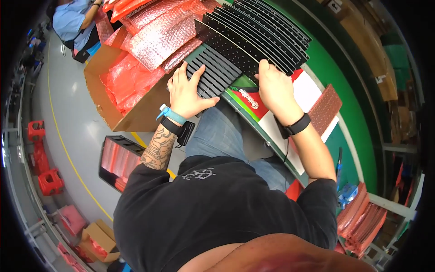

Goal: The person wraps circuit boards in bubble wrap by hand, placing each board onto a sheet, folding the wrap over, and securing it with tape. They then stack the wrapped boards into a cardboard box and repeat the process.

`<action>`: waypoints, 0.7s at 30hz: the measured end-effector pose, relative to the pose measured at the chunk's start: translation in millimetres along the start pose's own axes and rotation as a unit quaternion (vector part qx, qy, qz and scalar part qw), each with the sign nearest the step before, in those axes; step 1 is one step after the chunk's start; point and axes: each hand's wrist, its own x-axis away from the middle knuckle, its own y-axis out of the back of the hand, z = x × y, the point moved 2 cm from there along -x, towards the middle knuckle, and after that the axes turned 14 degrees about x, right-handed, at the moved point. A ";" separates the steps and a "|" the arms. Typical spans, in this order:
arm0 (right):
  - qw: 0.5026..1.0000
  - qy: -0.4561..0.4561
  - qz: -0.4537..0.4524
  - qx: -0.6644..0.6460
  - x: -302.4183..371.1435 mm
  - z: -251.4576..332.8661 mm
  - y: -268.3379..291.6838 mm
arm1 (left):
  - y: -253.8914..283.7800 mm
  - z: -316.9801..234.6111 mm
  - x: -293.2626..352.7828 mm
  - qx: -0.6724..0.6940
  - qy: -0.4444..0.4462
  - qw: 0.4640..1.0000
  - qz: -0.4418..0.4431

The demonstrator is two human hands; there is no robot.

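Observation:
My left hand (186,90) lies with its fingers spread on the near left edge of a black slotted panel (213,72), close to the table's edge. My right hand (274,88) is curled into a fist to the right of that panel, by the lower end of a row of black perforated panels (249,38). What the fist holds, if anything, is hidden by the fingers. Beneath it are a red, green and white printed sheet (250,100) and a white surface. The perforated panels stand on edge, one behind another.
Red bubble-wrap bags (156,41) are piled at the upper left, above an open cardboard box (131,121) holding more. A reddish-brown sheet (324,110) lies at right on the green table. Stacked red pouches (362,222) sit lower right. A person (70,20) is seated far left.

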 end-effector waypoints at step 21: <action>0.934 -0.266 0.137 -0.195 -107.0 -313.7 -109.2 | -8.3 -13.1 -4.2 -0.039 -0.025 0.997 0.058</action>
